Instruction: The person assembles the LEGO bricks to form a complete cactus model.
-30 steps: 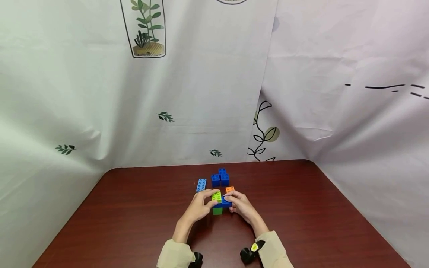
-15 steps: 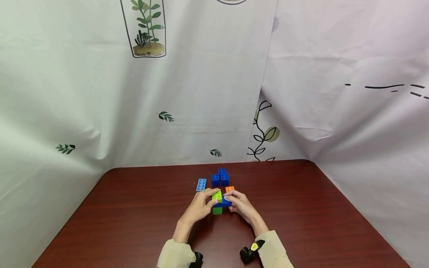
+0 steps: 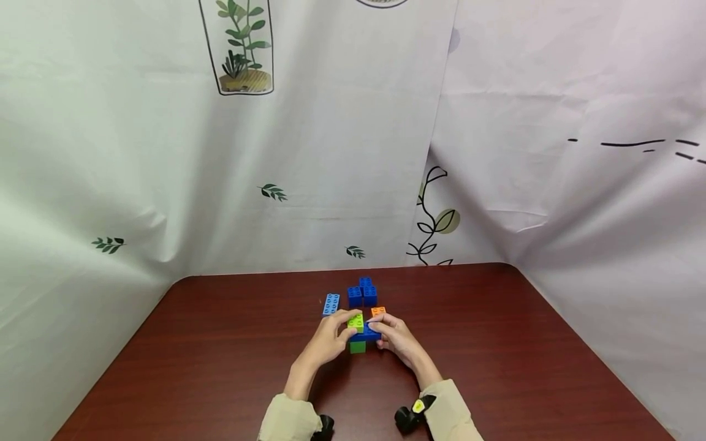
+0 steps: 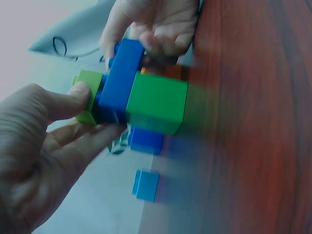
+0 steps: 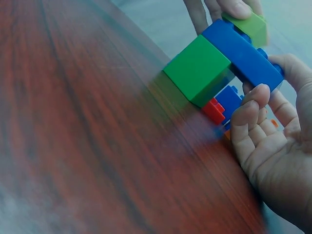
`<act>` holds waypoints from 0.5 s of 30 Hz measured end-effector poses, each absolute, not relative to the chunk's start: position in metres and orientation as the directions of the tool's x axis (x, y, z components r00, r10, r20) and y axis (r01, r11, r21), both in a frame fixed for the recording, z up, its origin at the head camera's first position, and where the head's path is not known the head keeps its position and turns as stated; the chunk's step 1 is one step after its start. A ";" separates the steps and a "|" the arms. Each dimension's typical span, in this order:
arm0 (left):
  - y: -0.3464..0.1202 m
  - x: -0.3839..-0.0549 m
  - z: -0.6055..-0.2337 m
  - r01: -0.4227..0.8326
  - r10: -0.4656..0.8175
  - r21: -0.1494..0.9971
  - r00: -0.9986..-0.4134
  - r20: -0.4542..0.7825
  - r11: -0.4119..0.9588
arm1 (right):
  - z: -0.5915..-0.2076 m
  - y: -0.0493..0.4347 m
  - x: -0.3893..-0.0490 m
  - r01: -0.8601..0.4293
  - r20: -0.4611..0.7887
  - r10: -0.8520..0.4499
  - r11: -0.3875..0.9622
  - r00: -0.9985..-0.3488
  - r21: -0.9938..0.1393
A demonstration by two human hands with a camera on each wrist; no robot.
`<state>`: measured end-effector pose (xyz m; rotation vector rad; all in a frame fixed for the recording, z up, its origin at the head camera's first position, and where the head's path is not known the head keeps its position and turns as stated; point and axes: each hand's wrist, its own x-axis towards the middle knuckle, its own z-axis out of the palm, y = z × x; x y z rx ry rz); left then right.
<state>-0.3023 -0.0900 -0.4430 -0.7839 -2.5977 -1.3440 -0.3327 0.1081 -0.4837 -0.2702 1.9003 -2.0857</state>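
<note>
My left hand (image 3: 328, 342) pinches a lime-green building brick (image 3: 355, 323) between thumb and fingers. That brick sits over the left end of a long blue brick (image 4: 122, 75), and blue studs show between the two in the right wrist view. At the blue brick's right end, my right hand (image 3: 401, 340) grips with its thumb on top and fingers beneath. A green brick (image 5: 197, 70) is joined under the blue brick's left end and stands at the tabletop. From the head, fingers cover part of the blue brick.
Just behind the hands is an orange brick (image 3: 378, 311). Farther back stand several dark blue bricks (image 3: 362, 295), and a light blue brick (image 3: 331, 304) lies to their left. The right wrist view shows a red brick (image 5: 213, 111). A patterned white cloth (image 3: 331, 153) hangs behind the table (image 3: 220, 343).
The lime-green brick has shifted very slightly to the left with my left fingertips. Both hands otherwise keep their places, and the bricks behind have not moved.
</note>
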 end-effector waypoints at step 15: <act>-0.093 -0.298 -0.445 0.486 0.386 0.755 -0.862 0.329 0.440 | -0.484 0.106 -0.330 0.091 -0.068 -0.325 -0.058 -0.943 -0.994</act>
